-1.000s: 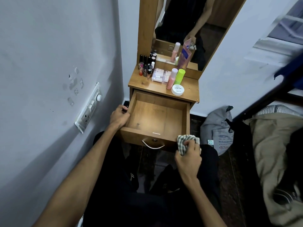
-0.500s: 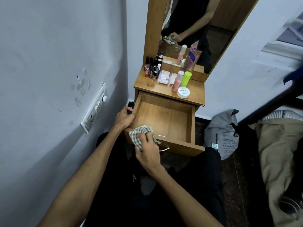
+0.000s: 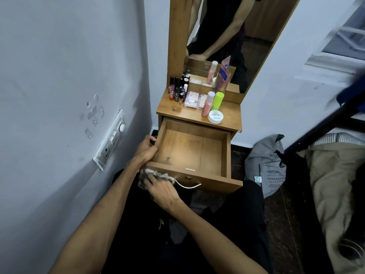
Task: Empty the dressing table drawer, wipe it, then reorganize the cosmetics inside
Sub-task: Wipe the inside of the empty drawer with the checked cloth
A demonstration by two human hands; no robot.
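Drawer (image 3: 189, 153) is pulled fully out of the dressing table (image 3: 233, 123) and sits at frame centre, interior bare; at its 9 o'clock the left hand (image 3: 146, 149) grips the left side wall, fingers curled over the rim. At the drawer's 7 o'clock the right hand (image 3: 164, 191) presses a crumpled cloth (image 3: 145, 175) against the left end of the front panel, fingers bent over the fabric, just left of the metal handle (image 3: 188, 185). At 12 o'clock the cosmetics (image 3: 195, 97) stand on the tabletop, with a grey bag (image 3: 266, 165) on the floor at 3 o'clock
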